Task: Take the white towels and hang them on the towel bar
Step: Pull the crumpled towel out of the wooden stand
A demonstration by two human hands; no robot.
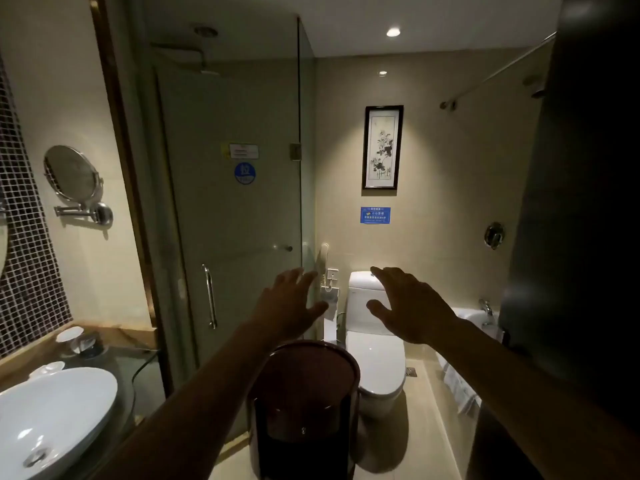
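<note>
Two bare hands raised palm-down, fingers spread, empty: left hand point(289, 303) before frosted glass shower door point(228, 209), right hand point(407, 304) above white ceramic toilet point(375, 362). Narrow tiled floor point(420, 417) hemmed by dark round wooden bin point(304, 407), white oval basin point(52, 417) and bathtub edge. White folded towels point(457, 386) draped over tub rim, long axis downward, below and right of right hand, apart.
</note>
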